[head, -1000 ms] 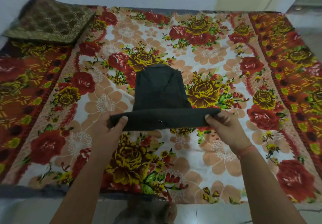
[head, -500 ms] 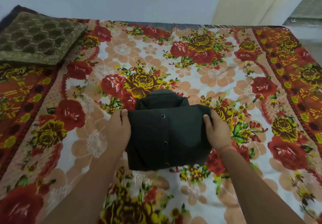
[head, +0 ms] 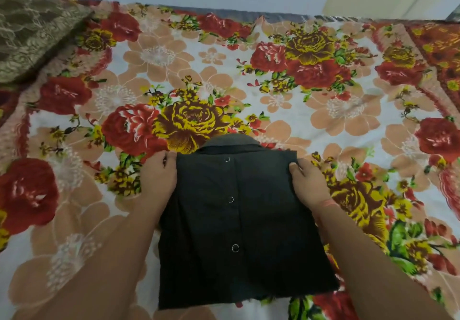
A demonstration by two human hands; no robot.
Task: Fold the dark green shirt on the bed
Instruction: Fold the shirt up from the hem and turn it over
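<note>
On the floral-printed bed (head: 286, 91), the left grip (head: 159, 178) and right grip (head: 308, 183) are pinching the upper corners of the folded dark green button-up shirt (head: 239, 232), lying flat near the front edge; lowering both corners evenly is likely keeping the fold square.

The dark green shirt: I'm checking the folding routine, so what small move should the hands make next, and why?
Probably release the corners and press the fold flat. The left hand and right hand each pinch a far corner of the dark green shirt, whose folded edge already lies just short of the collar, so this fold looks placed.
</note>
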